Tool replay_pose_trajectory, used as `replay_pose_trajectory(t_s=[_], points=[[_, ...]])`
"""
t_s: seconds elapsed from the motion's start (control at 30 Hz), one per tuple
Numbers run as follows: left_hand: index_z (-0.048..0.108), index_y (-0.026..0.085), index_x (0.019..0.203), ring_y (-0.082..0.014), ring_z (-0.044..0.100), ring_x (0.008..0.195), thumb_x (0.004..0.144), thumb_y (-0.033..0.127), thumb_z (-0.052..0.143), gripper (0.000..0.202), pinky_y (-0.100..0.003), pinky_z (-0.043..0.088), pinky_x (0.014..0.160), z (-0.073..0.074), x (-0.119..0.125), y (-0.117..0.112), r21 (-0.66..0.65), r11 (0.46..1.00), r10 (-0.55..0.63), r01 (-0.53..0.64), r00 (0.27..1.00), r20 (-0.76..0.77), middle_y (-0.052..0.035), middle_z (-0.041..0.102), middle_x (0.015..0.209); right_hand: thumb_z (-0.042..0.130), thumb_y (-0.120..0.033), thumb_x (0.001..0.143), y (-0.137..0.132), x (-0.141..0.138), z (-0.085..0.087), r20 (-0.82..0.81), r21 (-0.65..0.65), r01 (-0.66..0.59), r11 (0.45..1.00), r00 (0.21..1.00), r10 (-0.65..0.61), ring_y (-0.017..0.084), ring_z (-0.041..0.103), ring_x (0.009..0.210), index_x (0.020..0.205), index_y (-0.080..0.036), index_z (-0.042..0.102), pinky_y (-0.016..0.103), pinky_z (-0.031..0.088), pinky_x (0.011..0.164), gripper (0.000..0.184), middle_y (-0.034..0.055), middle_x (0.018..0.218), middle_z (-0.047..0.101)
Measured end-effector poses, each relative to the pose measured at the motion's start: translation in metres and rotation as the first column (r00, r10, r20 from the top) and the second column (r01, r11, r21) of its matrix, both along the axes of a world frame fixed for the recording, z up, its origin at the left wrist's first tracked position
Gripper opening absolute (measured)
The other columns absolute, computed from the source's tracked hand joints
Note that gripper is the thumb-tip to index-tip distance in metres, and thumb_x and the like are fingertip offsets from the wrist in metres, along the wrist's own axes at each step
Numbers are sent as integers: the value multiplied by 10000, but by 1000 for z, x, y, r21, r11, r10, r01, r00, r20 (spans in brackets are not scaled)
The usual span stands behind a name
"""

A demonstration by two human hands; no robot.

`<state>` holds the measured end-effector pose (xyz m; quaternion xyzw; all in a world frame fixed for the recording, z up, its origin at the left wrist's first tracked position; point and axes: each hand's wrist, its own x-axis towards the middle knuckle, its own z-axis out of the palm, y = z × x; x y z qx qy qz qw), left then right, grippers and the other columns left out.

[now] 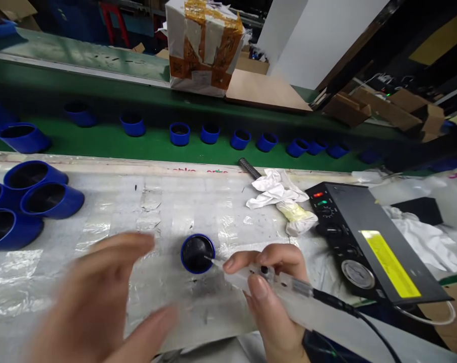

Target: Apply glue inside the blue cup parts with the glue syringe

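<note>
My right hand (273,292) is wrapped around a glue-dispensing syringe (251,276), with a cable or tube trailing from its rear end. The syringe's thin needle tip points into a round blue cup with a black inside (198,253) on the covered bench; whether it touches the bottom I cannot tell. Smeared by motion, my left hand (100,302) hovers left of this cup, thumb and fingers apart and nothing between them. A group of blue cups (54,200) stands beyond it at the left.
A black dispenser controller with a gauge (358,274) sits at the right. White crumpled tissues (277,189) lie beside it, near a dark handle (249,168). Several blue cups (180,134) line the green conveyor belt (152,148). A taped box (205,48) stands behind.
</note>
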<state>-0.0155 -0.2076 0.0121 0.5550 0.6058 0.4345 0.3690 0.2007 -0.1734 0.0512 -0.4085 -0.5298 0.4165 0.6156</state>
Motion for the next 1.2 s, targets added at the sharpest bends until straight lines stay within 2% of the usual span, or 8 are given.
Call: replay_pose_trajectory(t_s=[0.07,0.1,0.2,0.27,0.37,0.63,1.03,1.2], points=[[607,416,1543,-450,580,1504,764,445,996,871,-696,549,1192,-10,15,24,-16,999,-37,36,998,-43,-69,615,1638,692,-425,1094,-2,-3,5,-9,-14,-10,1000,1000,10,226,849,842,1154,-352,585,359,680,765,142,1,964,872],[602,407,1546,-462,598,1494,736,387,1001,904,-709,550,1196,-16,22,33,-17,997,-79,78,993,-82,-78,632,1627,699,-458,1086,-3,-5,8,-24,-39,-1,999,1000,0,229,847,851,1145,-352,582,365,678,781,169,2,961,871],[657,342,1464,-432,648,1460,805,216,879,707,-651,585,1180,-31,40,40,77,990,-103,118,978,-181,-101,701,1550,726,-507,1060,-7,-11,14,-41,-103,52,993,998,-56,222,828,853,1121,-336,587,360,656,817,229,6,949,858],[671,354,1435,-383,695,1414,835,166,825,648,-574,620,1156,-35,44,36,134,981,-110,137,975,-192,-77,732,1506,738,-467,1061,-7,-13,14,1,-97,91,991,996,-91,203,811,843,1108,-321,599,341,636,828,208,6,940,844],[684,382,1423,-332,761,1319,851,143,785,629,-492,663,1099,-34,43,31,136,979,-132,154,978,-162,-40,762,1457,727,-393,1079,-5,-11,7,45,-57,124,991,992,-122,182,797,852,1092,-309,604,322,635,829,150,-4,934,827],[740,336,1364,-343,789,1284,845,161,797,550,-471,692,1059,-21,38,38,118,975,-166,187,972,-164,-60,798,1415,690,-317,1096,3,-14,-10,62,34,149,988,987,-151,191,823,843,1112,-297,560,343,666,797,133,13,950,827],[737,322,1384,-350,765,1326,873,186,795,531,-475,666,1104,-20,34,39,96,974,-188,204,969,-160,-64,781,1450,708,-234,1063,4,-13,-14,71,65,131,989,988,-135,160,818,844,1102,-302,591,305,658,819,141,-16,960,832],[714,365,1414,-332,745,1354,875,181,781,573,-461,640,1134,-31,36,36,126,974,-170,188,976,-139,-31,765,1474,716,-178,1041,1,-12,-12,68,53,153,987,985,-156,159,821,843,1098,-298,596,305,658,815,179,-16,960,835]])
